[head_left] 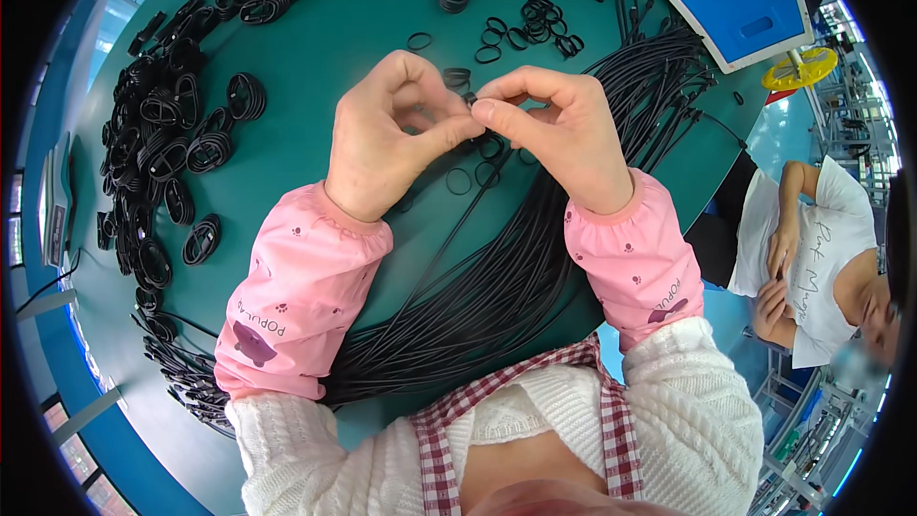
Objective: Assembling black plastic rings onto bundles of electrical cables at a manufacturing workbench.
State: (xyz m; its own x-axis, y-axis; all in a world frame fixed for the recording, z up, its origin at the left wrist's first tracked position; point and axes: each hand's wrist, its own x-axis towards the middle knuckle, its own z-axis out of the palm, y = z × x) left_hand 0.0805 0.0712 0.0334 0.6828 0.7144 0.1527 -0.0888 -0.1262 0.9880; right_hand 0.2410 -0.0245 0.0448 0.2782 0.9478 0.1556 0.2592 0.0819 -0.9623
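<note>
Both of my hands meet above the green table, fingertips nearly touching. My left hand (387,129) is closed in a pinch. My right hand (564,129) pinches toward it from the other side. Between the fingertips sits a small black piece (469,98); whether it is a cable end or a band cannot be told. Black rubber bands (458,181) lie on the table beneath and around the hands. A long bundle of loose black cables (478,287) passes under my right forearm, and one thin cable strays from it up toward the hands.
Many coiled black cables (172,148) cover the table's left side and far edge. More rubber bands (543,17) lie beyond my right hand. A blue slotted bin (726,0) stands far right, near a yellow wheel (800,69). Another person (821,248) sits at right.
</note>
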